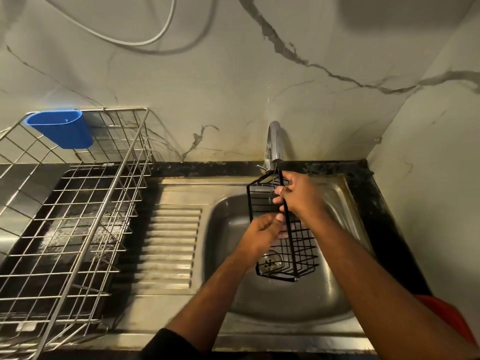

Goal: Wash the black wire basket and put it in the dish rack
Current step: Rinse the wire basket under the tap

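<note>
Black wire basket (281, 229) gripped between both hands.

Home kitchen, sink corner.
Steel sink (335, 196) with tap (274, 141), wire dish rack (78, 203) beside it, marble-look wall (233, 81).

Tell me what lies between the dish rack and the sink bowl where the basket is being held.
In the head view, only the ribbed steel drainboard lies between the dish rack and the sink bowl; nothing sits on it. Both hands hold the black wire basket over the bowl.

From my feed the steel wire dish rack (78, 203) runs off the left edge, and I can't tell if water's running from the chrome tap (274, 144)
</note>
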`<action>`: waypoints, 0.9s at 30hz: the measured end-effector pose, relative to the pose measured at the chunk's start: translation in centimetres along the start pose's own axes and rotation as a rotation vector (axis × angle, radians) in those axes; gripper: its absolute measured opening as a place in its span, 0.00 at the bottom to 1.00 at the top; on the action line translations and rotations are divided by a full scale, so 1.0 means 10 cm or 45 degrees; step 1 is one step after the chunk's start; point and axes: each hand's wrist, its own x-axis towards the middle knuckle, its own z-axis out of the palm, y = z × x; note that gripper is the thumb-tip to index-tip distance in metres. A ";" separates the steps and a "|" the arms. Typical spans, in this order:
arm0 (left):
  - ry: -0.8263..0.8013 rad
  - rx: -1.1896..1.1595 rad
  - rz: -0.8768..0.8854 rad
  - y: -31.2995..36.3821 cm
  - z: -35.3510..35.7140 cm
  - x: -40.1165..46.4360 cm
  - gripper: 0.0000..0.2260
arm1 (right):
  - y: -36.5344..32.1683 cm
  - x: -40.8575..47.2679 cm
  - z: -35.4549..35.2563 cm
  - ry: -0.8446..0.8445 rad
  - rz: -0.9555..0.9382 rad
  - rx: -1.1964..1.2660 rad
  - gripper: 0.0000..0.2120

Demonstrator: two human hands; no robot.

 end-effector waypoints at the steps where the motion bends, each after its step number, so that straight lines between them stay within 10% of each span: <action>1: -0.037 -0.036 -0.013 0.03 0.04 -0.02 0.13 | -0.01 -0.01 0.01 0.020 -0.003 0.003 0.25; 10: 0.130 -0.135 -0.080 0.15 0.15 -0.08 0.11 | -0.05 -0.06 0.02 -0.009 -0.011 0.153 0.21; 27: 0.542 0.103 -0.093 0.23 -0.12 -0.16 0.16 | 0.17 -0.16 -0.27 0.219 -0.262 -0.485 0.16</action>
